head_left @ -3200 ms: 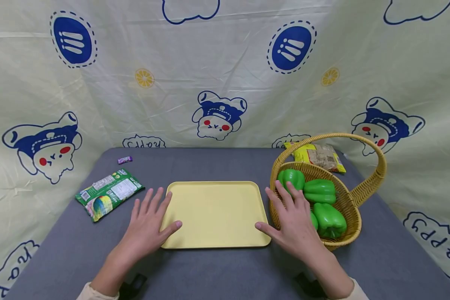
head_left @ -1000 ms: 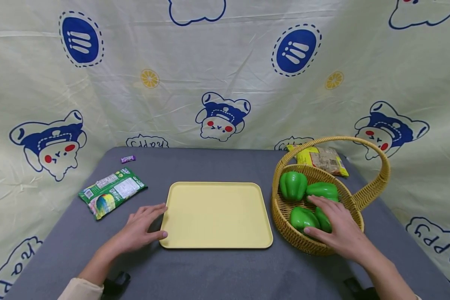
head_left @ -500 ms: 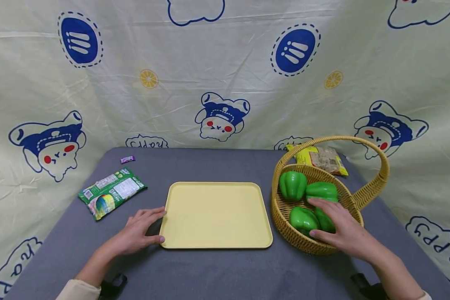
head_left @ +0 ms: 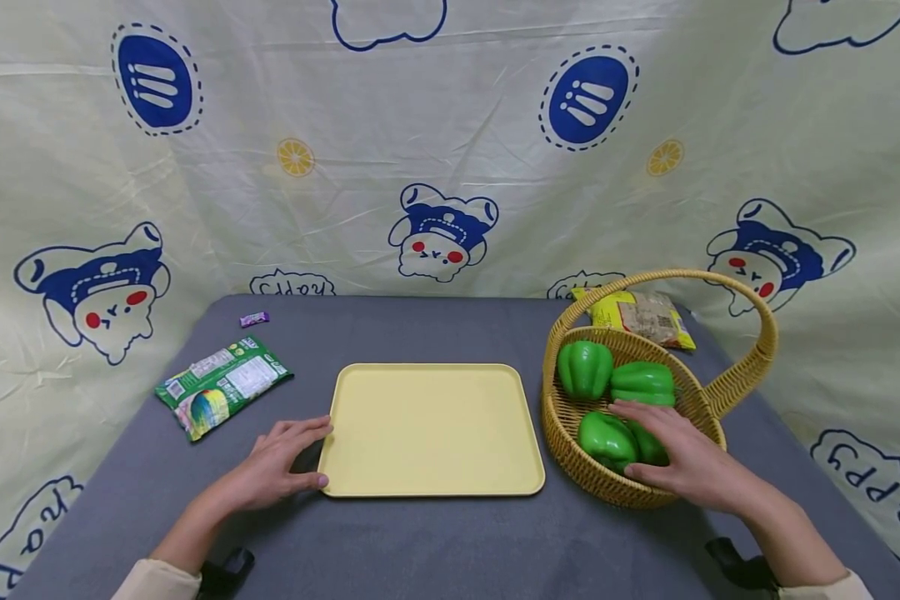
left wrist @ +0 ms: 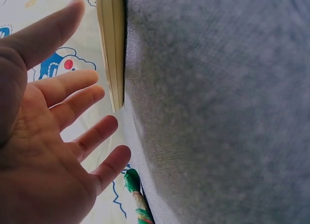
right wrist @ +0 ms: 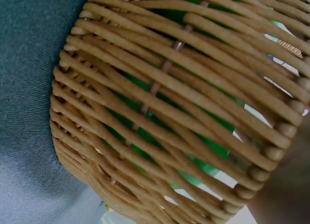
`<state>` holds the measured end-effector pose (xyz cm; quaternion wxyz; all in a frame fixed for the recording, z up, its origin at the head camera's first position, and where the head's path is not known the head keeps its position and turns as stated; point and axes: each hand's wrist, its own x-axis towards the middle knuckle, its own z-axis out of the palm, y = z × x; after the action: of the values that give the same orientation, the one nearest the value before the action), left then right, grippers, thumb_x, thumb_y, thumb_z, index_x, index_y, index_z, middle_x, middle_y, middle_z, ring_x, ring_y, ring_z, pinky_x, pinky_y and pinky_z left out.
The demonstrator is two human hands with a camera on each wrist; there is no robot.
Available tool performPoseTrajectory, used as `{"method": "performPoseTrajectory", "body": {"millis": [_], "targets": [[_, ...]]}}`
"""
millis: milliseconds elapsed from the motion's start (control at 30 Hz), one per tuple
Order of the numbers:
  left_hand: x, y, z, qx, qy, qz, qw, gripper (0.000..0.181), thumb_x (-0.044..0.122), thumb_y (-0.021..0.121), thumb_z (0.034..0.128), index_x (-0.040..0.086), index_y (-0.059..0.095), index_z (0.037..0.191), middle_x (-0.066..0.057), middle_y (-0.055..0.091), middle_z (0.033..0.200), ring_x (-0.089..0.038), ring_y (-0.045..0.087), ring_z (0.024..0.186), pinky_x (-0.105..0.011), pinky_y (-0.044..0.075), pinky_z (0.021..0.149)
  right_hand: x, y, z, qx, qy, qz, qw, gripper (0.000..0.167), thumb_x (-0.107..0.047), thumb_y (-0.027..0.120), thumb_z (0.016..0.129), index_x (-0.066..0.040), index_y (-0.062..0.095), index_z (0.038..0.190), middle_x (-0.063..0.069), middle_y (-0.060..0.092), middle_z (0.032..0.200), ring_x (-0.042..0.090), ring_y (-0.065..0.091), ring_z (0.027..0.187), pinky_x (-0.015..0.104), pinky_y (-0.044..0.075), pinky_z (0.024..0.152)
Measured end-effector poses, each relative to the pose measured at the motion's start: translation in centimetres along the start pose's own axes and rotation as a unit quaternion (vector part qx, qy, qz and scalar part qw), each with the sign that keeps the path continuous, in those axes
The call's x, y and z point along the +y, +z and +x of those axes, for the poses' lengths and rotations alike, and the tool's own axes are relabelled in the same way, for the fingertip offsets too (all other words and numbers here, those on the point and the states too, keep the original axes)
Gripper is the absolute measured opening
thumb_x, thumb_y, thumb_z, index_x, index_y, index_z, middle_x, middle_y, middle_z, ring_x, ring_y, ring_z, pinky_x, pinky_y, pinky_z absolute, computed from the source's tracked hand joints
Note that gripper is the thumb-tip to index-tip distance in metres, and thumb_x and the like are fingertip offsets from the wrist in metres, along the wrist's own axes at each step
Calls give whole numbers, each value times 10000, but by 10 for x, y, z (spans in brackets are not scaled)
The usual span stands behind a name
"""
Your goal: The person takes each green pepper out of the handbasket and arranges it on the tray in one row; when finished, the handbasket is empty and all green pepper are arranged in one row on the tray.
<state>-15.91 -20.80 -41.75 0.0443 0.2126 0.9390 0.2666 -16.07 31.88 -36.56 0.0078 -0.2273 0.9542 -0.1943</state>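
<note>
A grey table is backed by printed cloth. Beside the yellow tray, the left hand is loosely spread, nothing held. In the basket, a green pepper is partly covered by the right hand, thumb and forefinger parted; any grip cannot be told.

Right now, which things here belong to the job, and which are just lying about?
Likely the job: green peppers, with the right hand over one; basket holding them; yellow tray beside the left hand.
Probably just lying about: green packet, purple packet, yellow bag.
</note>
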Motion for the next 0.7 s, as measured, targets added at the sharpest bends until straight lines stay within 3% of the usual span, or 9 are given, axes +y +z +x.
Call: {"method": "performPoseTrajectory", "body": {"millis": [267, 700], "targets": [[-1, 1, 1, -49, -9, -1, 10000, 669, 350, 722, 810, 55, 493, 1364, -94, 442, 1453, -316, 386, 1237, -482, 280, 864, 1, -1, 4, -337, -1, -159, 9993, 735, -240, 770, 768, -148, 424, 1411, 137, 465, 1397, 379, 430, 1257, 586, 384, 907], [-1, 1, 2, -24, 16, 38, 10000, 650, 339, 721, 813, 61, 501, 1358, -93, 454, 1442, -315, 389, 1241, -489, 280, 872, 3, 3, 9, -249, -502, -470, 9973, 757, -243, 796, 738, -132, 442, 1398, 93, 490, 1389, 332, 468, 1231, 562, 382, 899]]}}
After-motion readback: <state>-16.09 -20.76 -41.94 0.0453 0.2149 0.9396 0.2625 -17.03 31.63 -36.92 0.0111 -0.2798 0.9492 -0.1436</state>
